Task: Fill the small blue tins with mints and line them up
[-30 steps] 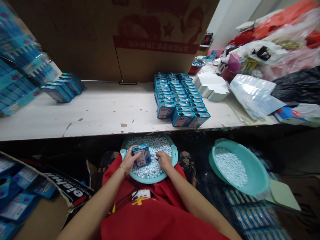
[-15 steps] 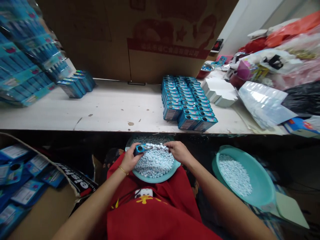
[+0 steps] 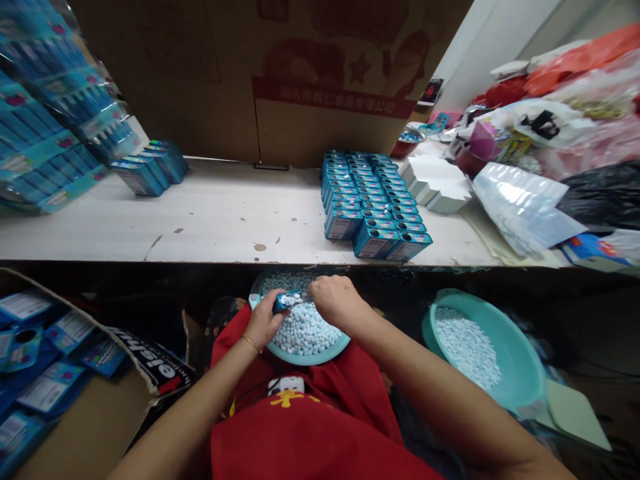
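My left hand (image 3: 265,321) is wrapped around a small blue box (image 3: 278,303), held tilted over a basin. White pellets (image 3: 291,299) lie at the box's open end. My right hand (image 3: 336,300) is closed in a fist just right of the box, on what looks like a small clear scoop (image 3: 306,294), mostly hidden by the fingers. Its tip meets the mouth of the box. Below both hands, a turquoise basin (image 3: 306,360) full of small white and pale-blue pellets (image 3: 307,333) rests on my lap, over red cloth.
Rows of blue boxes (image 3: 367,207) stand on the white shelf (image 3: 225,227), with a few more boxes (image 3: 150,170) at left. A second turquoise basin (image 3: 520,367) of pellets is at right. An open carton (image 3: 95,413) of flat blue boxes sits lower left. A large cardboard box (image 3: 310,133) stands behind.
My right hand has moved left and turned over, bringing the scoop from level to tipped at the box. Pellets that lay along the scoop now show at the box's opening.
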A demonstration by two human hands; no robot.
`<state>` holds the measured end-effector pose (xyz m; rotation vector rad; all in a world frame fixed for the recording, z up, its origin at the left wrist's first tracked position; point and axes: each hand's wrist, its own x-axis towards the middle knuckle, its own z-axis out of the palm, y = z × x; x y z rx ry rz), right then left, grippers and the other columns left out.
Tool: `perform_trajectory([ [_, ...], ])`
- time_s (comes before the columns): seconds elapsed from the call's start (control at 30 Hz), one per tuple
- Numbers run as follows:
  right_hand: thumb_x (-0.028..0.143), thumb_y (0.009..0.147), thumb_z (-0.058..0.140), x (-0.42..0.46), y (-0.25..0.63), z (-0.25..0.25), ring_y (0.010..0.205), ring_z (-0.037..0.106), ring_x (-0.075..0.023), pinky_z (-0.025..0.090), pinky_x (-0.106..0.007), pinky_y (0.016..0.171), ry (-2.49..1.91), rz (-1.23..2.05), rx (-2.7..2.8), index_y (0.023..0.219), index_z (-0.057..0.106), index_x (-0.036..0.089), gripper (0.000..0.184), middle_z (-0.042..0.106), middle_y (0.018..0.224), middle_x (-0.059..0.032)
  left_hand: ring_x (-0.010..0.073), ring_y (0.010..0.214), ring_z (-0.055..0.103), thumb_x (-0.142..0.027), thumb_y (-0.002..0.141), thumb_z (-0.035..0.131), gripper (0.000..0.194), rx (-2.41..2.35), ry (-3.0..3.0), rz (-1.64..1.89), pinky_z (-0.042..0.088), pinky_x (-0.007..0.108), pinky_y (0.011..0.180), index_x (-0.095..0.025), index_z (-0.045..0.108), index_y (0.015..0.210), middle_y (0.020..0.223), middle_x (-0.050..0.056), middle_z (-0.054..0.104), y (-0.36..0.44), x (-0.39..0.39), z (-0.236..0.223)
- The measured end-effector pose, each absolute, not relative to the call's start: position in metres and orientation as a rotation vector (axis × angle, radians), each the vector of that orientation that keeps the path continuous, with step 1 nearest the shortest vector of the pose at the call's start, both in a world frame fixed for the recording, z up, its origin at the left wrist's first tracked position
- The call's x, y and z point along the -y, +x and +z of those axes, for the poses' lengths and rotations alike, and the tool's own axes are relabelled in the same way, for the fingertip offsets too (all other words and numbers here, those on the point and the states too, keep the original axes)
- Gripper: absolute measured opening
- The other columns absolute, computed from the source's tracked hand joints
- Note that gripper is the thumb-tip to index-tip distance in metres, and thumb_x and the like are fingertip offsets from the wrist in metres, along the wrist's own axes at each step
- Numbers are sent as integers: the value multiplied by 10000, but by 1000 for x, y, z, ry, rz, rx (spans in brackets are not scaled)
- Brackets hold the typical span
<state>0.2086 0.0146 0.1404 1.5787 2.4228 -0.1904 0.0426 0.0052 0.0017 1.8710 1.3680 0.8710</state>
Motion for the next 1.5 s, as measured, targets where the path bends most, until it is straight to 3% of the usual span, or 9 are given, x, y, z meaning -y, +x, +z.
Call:
perform_trajectory([
  [0.53, 136, 800, 307, 5, 244, 134, 790, 560, -161, 379, -240, 618, 1664, -151, -2391, 889, 561, 205, 278, 588, 874, -77, 176, 915, 510, -231, 672, 550, 375, -1323, 1762, 918, 386, 321, 839, -189, 468, 1036, 988, 49, 546, 46, -7, -3],
  [0.77, 124, 811, 303, 17, 298, 32, 784, 577, -179, 379, -265, 639, 1917, -336, -2071, 908, 570, 197, 294, 602, 867, -85, 165, 820, 552, -332, 607, 622, 449, -1329, 1043, 1099, 440, 331, 764, -175, 464, 996, 899, 33, 563, 23, -10, -16],
  [0.9, 114, 810, 304, 14, 264, -27, 885, 549, -172, 378, -259, 710, 2122, -565, -2162, 1020, 559, 232, 351, 600, 964, -54, 146, 771, 575, -322, 599, 643, 457, -1154, 736, 1045, 465, 333, 725, -193, 438, 987, 880, 20, 571, 42, -12, -27],
  [1.07, 177, 826, 306, 0, 233, -55, 968, 523, -158, 379, -229, 775, 2251, -715, -2191, 1080, 552, 282, 369, 585, 1077, 6, 146, 766, 574, -321, 595, 650, 469, -1091, 744, 1021, 464, 338, 731, -203, 438, 996, 861, 12, 570, 54, -12, -23],
  [1.27, 234, 784, 404, 0, 266, -33, 921, 552, -155, 402, -235, 770, 2307, -910, -2288, 983, 620, 259, 296, 629, 1001, 1, 162, 867, 532, -311, 641, 600, 433, -1277, 1163, 1075, 410, 344, 826, -198, 456, 1034, 939, 29, 546, 15, -9, -8],
  [1.5, 223, 772, 399, -5, 278, 50, 854, 571, -139, 406, -216, 713, 2122, -969, -2522, 955, 633, 266, 300, 655, 926, 3, 178, 885, 521, -290, 664, 562, 377, -1405, 1634, 961, 394, 319, 827, -179, 475, 1013, 950, 41, 552, 25, -4, 5],
])
